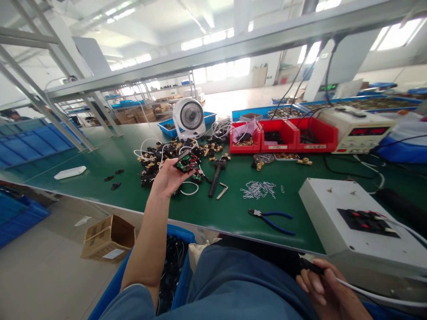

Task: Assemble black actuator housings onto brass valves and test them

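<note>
hands apart, both gripping
left hand (167, 179) pinches circuit board (184, 163) over tabletop (207, 213); right hand (328, 284) clasps black connector (311, 266) by near edge

The scene is brightly lit by ceiling lamps and far windows (228, 69), which are washed out to white. Straight lines are bent and stretched toward the edges, and fine detail in the distant background is softened.

I can't read any wording or digits from here: the red display (370, 131) on the power supply (355, 122), the red bins' labels (277, 147), the carton's white label (113, 254) and the green sign (328, 87) all blur.
</note>
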`<state>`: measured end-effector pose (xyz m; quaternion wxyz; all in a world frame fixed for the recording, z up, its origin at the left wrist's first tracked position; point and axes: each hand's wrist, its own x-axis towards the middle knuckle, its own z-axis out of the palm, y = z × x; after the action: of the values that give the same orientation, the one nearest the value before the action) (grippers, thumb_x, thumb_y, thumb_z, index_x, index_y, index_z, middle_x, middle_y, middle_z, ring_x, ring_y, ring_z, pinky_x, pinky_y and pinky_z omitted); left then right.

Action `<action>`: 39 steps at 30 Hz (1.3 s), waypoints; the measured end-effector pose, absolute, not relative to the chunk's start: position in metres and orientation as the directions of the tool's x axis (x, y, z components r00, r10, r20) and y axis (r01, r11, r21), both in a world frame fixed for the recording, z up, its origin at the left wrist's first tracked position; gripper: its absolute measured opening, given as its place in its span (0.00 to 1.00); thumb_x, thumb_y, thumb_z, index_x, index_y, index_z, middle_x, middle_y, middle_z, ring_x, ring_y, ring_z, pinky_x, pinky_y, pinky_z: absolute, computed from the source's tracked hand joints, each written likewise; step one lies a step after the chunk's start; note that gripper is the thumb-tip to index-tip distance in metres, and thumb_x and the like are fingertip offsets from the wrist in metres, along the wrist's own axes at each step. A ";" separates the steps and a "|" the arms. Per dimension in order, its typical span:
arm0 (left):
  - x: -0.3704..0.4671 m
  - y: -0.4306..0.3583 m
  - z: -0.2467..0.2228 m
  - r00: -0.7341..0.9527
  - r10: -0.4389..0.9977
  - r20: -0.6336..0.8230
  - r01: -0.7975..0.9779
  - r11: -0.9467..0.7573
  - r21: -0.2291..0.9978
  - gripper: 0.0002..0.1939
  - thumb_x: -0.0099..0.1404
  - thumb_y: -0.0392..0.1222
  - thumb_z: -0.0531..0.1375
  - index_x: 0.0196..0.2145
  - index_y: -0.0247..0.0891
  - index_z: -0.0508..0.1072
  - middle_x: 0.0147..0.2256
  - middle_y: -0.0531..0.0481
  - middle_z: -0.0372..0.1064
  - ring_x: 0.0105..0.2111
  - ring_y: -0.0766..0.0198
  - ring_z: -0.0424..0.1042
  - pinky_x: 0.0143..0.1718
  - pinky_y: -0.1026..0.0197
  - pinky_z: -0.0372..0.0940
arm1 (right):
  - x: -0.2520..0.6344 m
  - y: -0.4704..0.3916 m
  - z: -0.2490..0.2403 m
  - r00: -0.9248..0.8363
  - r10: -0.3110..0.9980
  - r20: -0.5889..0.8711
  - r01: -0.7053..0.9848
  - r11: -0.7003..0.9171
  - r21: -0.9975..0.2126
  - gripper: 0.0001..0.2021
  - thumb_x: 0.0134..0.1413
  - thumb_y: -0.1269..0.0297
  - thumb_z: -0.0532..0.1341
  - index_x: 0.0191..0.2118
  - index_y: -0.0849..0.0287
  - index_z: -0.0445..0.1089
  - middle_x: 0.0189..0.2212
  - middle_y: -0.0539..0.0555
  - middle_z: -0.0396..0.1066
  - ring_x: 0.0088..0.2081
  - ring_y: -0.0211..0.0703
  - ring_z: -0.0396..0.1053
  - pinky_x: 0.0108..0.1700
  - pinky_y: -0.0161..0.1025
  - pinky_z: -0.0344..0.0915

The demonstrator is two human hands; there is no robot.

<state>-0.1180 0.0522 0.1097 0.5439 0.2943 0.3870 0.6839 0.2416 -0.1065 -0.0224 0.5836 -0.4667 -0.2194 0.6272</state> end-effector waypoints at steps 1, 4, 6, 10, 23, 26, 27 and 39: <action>-0.111 0.048 0.113 -0.239 0.969 0.067 -0.507 -0.183 0.842 0.11 0.58 0.37 0.59 0.41 0.35 0.72 0.40 0.44 0.77 0.41 0.58 0.77 0.42 0.56 0.75 | 0.242 -0.107 -0.022 0.118 0.941 -0.316 -0.531 -0.209 -0.821 0.18 0.42 0.47 0.73 0.37 0.50 0.75 0.18 0.46 0.60 0.21 0.31 0.58 0.35 0.36 0.72; -0.093 0.029 0.126 -0.237 0.885 0.402 -0.433 -0.466 0.772 0.14 0.56 0.42 0.64 0.41 0.36 0.75 0.42 0.46 0.77 0.43 0.58 0.77 0.44 0.58 0.74 | 0.241 -0.110 -0.020 0.118 0.944 -0.307 -0.535 -0.200 -0.821 0.18 0.39 0.47 0.74 0.35 0.50 0.75 0.19 0.46 0.63 0.21 0.31 0.57 0.34 0.35 0.71; -0.080 0.010 0.131 -0.160 0.814 0.559 -0.396 -0.571 0.719 0.17 0.56 0.45 0.67 0.43 0.37 0.77 0.43 0.46 0.77 0.43 0.58 0.78 0.44 0.60 0.74 | 0.238 -0.112 -0.017 0.095 0.948 -0.305 -0.536 -0.209 -0.818 0.18 0.41 0.46 0.74 0.35 0.50 0.74 0.22 0.48 0.69 0.22 0.32 0.60 0.35 0.35 0.71; -0.046 -0.033 0.118 0.319 0.770 0.552 -0.437 -0.398 0.807 0.18 0.61 0.46 0.66 0.49 0.40 0.77 0.44 0.45 0.78 0.45 0.54 0.78 0.46 0.54 0.74 | 0.234 -0.114 -0.009 0.051 0.959 -0.277 -0.560 -0.202 -0.804 0.22 0.45 0.42 0.71 0.42 0.50 0.75 0.34 0.54 0.77 0.30 0.37 0.67 0.40 0.36 0.69; -0.037 -0.036 0.094 0.756 0.651 0.067 -0.158 0.082 0.984 0.16 0.66 0.53 0.58 0.41 0.40 0.80 0.38 0.43 0.79 0.36 0.54 0.76 0.38 0.55 0.71 | 0.243 -0.110 0.006 0.157 0.971 -0.179 -0.766 0.006 -0.643 0.15 0.45 0.58 0.75 0.33 0.53 0.69 0.31 0.47 0.72 0.23 0.28 0.55 0.27 0.27 0.62; -0.040 -0.003 0.077 0.601 0.798 -0.043 0.241 -0.130 0.962 0.17 0.65 0.52 0.57 0.39 0.39 0.81 0.33 0.46 0.77 0.30 0.58 0.74 0.32 0.61 0.69 | 0.246 -0.107 0.007 0.249 0.955 -0.159 -0.767 0.094 -0.635 0.16 0.42 0.61 0.76 0.32 0.55 0.68 0.27 0.44 0.65 0.22 0.27 0.55 0.25 0.26 0.61; -0.039 0.009 0.069 0.551 0.832 -0.062 0.357 -0.168 0.919 0.17 0.64 0.51 0.57 0.38 0.39 0.81 0.30 0.47 0.76 0.27 0.59 0.72 0.28 0.62 0.68 | 0.245 -0.106 0.006 0.238 0.958 -0.162 -0.763 0.081 -0.641 0.17 0.41 0.60 0.76 0.32 0.55 0.68 0.27 0.45 0.66 0.23 0.27 0.58 0.26 0.26 0.63; 0.057 0.001 0.032 0.442 0.891 0.101 0.376 -0.286 0.881 0.15 0.66 0.48 0.58 0.48 0.41 0.74 0.47 0.43 0.76 0.50 0.52 0.74 0.57 0.51 0.65 | 0.218 -0.109 -0.008 -0.141 0.989 -0.033 -0.572 -0.109 -0.813 0.20 0.49 0.54 0.73 0.35 0.57 0.62 0.32 0.50 0.78 0.30 0.36 0.76 0.38 0.36 0.72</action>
<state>0.0568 0.0007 0.0324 0.4166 0.7398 0.4284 0.3093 0.2183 -0.1089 -0.0083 0.5768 -0.3108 -0.3357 0.6767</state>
